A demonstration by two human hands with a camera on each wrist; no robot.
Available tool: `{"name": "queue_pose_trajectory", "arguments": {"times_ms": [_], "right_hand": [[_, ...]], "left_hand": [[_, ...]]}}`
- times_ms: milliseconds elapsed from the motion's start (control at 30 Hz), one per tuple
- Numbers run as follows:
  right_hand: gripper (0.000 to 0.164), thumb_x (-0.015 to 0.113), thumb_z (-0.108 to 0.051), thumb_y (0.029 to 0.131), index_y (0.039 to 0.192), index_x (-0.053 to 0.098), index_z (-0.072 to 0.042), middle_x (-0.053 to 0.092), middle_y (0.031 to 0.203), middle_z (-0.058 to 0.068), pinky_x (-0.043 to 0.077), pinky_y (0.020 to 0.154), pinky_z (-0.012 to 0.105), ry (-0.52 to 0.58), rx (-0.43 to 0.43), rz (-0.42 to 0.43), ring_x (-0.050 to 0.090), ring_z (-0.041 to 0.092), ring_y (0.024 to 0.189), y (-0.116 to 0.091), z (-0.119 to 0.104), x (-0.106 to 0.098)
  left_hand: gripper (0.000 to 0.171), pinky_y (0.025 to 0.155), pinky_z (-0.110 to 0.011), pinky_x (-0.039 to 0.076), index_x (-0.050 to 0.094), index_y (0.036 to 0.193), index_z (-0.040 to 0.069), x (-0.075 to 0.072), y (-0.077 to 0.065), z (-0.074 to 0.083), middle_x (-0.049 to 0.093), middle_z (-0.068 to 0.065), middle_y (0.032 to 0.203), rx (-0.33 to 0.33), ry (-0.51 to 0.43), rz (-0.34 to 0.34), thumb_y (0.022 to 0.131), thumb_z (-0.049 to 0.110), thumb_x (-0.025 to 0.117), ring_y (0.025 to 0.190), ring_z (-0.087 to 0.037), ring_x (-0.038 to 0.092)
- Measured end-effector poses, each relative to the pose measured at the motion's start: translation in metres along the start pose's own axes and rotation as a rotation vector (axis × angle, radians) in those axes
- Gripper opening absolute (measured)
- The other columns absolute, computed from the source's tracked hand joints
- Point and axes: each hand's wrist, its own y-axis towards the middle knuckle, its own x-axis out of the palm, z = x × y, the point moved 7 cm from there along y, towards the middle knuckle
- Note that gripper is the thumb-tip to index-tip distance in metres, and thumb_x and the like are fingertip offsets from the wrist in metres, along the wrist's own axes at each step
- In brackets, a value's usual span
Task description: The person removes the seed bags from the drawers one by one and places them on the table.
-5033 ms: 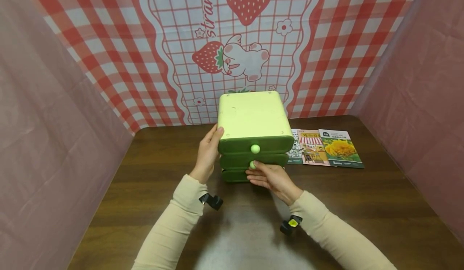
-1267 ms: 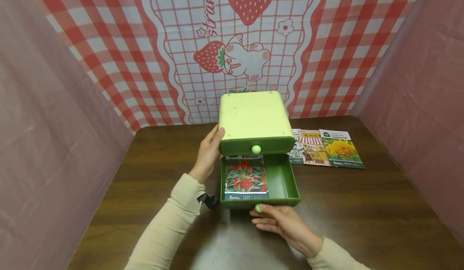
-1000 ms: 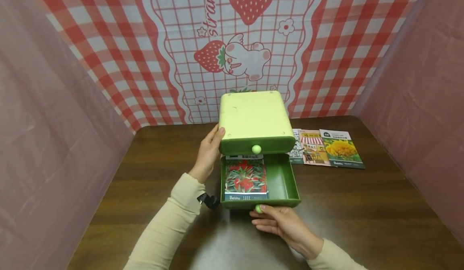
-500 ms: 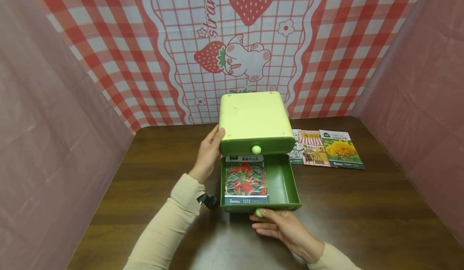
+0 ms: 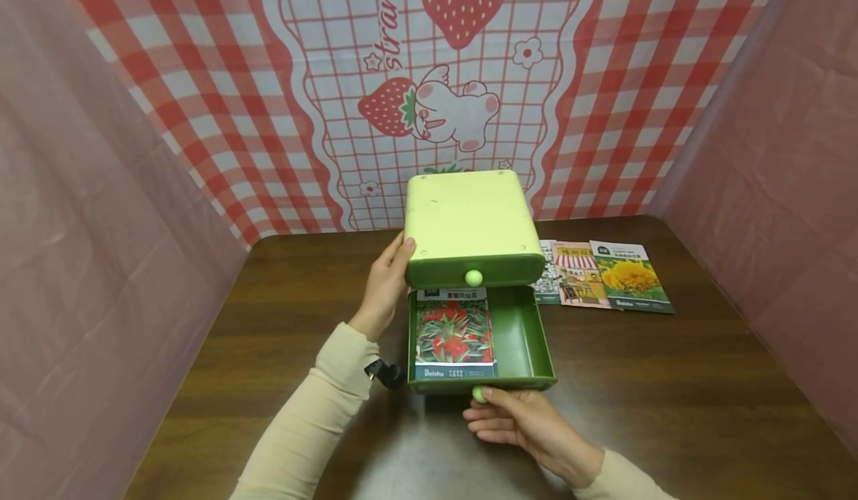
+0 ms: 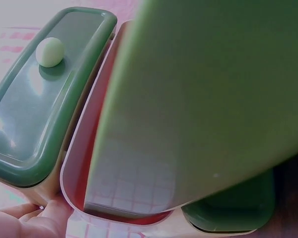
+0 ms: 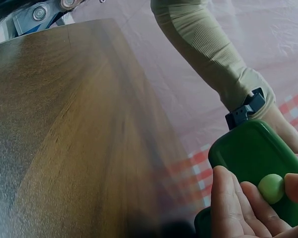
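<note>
A small cream-topped drawer unit (image 5: 469, 213) with green drawer fronts stands on the table. My left hand (image 5: 383, 284) presses against its left side, thumb at the front corner; in the left wrist view, fingers (image 6: 54, 213) lie along the cream casing. The middle green drawer (image 5: 519, 336) is pulled well out. My right hand (image 5: 536, 425) pinches its round light-green knob (image 5: 479, 394) between thumb and forefinger, the other fingers loosely extended below. Inside the drawer, on the left, lies a seed packet (image 5: 453, 332) with red flowers. The top drawer (image 5: 436, 270) is closed; the bottom one is hidden in the head view.
To the right of the unit, overlapping packets lie on the brown wooden table (image 5: 670, 381): a yellow-flower packet (image 5: 630, 276), a pink illustrated one (image 5: 578, 276) and a partly hidden white-flower one (image 5: 548, 273). A red-checked strawberry cloth (image 5: 603, 75) hangs behind, with pink cloth on both sides.
Since five seconds ago, my right hand has drawn the middle drawer out toward me, exposing the red-flower packet. Within the last second the drawer came slightly further out. My left hand stays put.
</note>
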Motion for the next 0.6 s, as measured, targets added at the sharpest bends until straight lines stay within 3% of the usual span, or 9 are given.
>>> {"name": "queue_pose_trajectory", "arguments": {"times_ms": [167, 367, 600], "right_hand": [[0.037, 0.057, -0.027, 0.098, 0.112, 0.065, 0.006, 0.075, 0.098, 0.010, 0.060, 0.081, 0.031, -0.028, 0.001, -0.046, 0.074, 0.016, 0.086, -0.005, -0.002, 0.000], [0.020, 0.053, -0.016, 0.100, 0.100, 0.070, -0.006, 0.076, 0.093, 0.004, 0.060, 0.078, 0.027, -0.016, -0.070, -0.155, 0.074, 0.012, 0.084, -0.014, -0.019, 0.002], [0.021, 0.050, -0.014, 0.102, 0.099, 0.070, -0.009, 0.076, 0.096, 0.004, 0.060, 0.079, 0.028, -0.041, -0.121, -0.234, 0.073, 0.012, 0.087, -0.027, -0.040, 0.008]], "left_hand": [[0.064, 0.097, -0.036, 0.054, 0.036, 0.153, 0.023, -0.001, 0.000, -0.001, 0.046, -0.005, 0.150, -0.003, -0.005, 0.003, 0.098, 0.052, 0.052, 0.116, -0.022, 0.061], [0.065, 0.098, -0.036, 0.053, 0.035, 0.153, 0.024, 0.000, 0.000, 0.000, 0.045, -0.003, 0.151, 0.004, -0.006, 0.002, 0.097, 0.053, 0.052, 0.118, -0.023, 0.060], [0.064, 0.095, -0.034, 0.054, 0.036, 0.152, 0.025, -0.001, 0.000, -0.001, 0.045, -0.001, 0.151, 0.007, 0.004, 0.000, 0.097, 0.054, 0.052, 0.115, -0.021, 0.061]]}}
